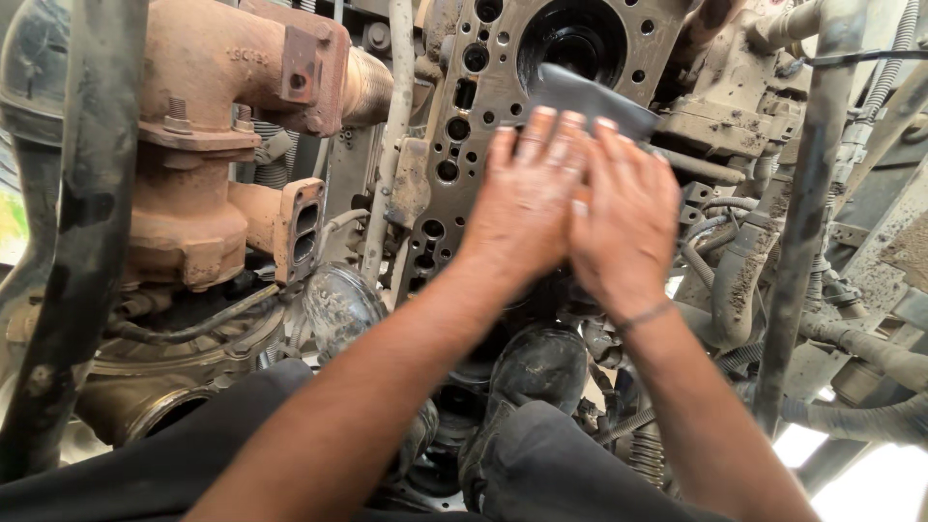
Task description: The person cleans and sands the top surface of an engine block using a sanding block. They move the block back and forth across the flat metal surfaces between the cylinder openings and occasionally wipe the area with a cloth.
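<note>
Both my hands press flat, side by side, on a dark grey sheet (594, 97) lying over the deck of an engine block (474, 126). My left hand (527, 198) lies palm down with fingers together, and my right hand (626, 222) overlaps its edge, a thin band on the wrist. The sheet's far end sticks out past my fingertips, below a large round cylinder bore (570, 43). The block's face is dirty metal with several bolt holes and passages. How the sheet is held under my palms is hidden.
A rusty manifold (208, 145) with open ports sits at left behind a dark vertical bar (72, 222). Grimy hoses and pipes (764, 251) crowd the right side. My knees in dark trousers (541, 464) are at the bottom, a black shoe (541, 367) below my hands.
</note>
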